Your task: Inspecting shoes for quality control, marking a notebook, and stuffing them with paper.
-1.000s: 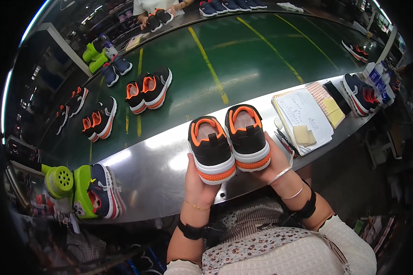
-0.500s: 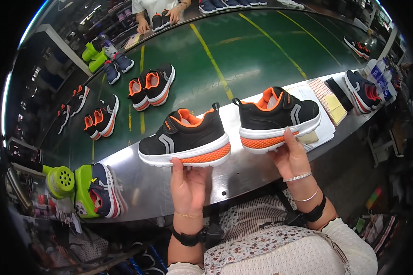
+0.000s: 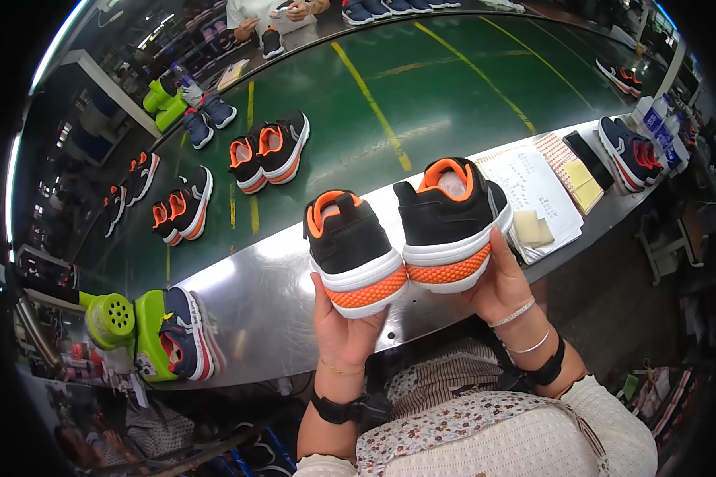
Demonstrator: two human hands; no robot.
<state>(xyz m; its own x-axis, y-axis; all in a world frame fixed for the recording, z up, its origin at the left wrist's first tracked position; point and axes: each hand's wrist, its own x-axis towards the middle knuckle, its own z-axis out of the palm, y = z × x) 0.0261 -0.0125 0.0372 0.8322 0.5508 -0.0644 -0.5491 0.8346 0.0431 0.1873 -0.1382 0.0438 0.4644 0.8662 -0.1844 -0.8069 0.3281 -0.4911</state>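
Note:
A black sneaker point(image 3: 350, 253) with orange lining and a white and orange sole is in my left hand point(image 3: 345, 332), thumb up its side and the other fingers beneath the sole. My right hand point(image 3: 503, 285) grips the matching black sneaker point(image 3: 452, 216) the same way. Both shoes are held above the metal ledge point(image 3: 274, 314) side by side, heels toward me and openings up. Their soles touch or nearly touch at the heels. The toes are mostly hidden behind the heels.
Black-and-orange pairs point(image 3: 269, 151) and navy shoes point(image 3: 208, 119) stand on the green belt point(image 3: 326, 103). A green machine point(image 3: 147, 330) bearing a navy shoe is at left. Handwritten papers point(image 3: 537, 191), yellow sponges point(image 3: 531, 229) and navy shoes point(image 3: 630, 155) lie right. Across the belt, a person point(image 3: 274, 20) handles shoes.
Both sneakers have turned from side-on to heels facing me, and my left hand has moved right, bringing them together. Belt shoes have shifted slightly right. The person opposite has raised one shoe.

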